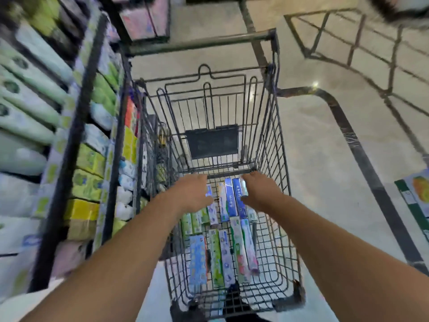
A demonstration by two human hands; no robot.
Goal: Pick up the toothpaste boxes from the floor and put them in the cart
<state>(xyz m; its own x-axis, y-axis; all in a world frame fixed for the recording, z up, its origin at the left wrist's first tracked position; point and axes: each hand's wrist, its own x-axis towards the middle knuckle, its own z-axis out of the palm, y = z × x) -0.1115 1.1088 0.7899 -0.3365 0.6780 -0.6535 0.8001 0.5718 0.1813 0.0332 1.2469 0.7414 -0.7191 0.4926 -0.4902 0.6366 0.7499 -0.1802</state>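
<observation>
Left hand [193, 190]: inside cart [274, 140], clasping a toothpaste box [210, 190].
Right hand [261, 190]: beside it, clasping blue toothpaste boxes [234, 197].

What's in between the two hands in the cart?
In the head view, upright-lying toothpaste boxes, mostly blue and white, fill the gap between the left hand and the right hand, on the cart floor.

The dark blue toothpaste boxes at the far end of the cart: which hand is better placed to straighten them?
Probably the right hand. It lies against the dark blue boxes in the cart, while the left hand sits further left, by a paler box.
</observation>
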